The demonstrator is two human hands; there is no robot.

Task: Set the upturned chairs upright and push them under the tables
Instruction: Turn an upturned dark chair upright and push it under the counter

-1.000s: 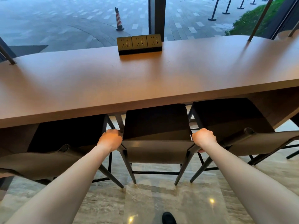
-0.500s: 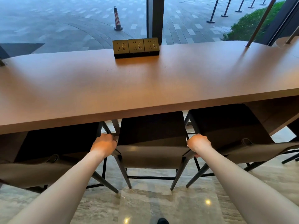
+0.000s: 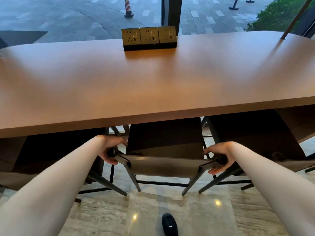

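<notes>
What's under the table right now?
Under the table stand three chairs: the middle chair, with the left hand and right hand at its backrest ends, plus one chair either side. The tabletop hides the seats' far ends and front legs.

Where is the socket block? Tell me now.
In the head view, the socket block sits on the far edge of the table, just left of centre, right in front of the dark window post.
</notes>
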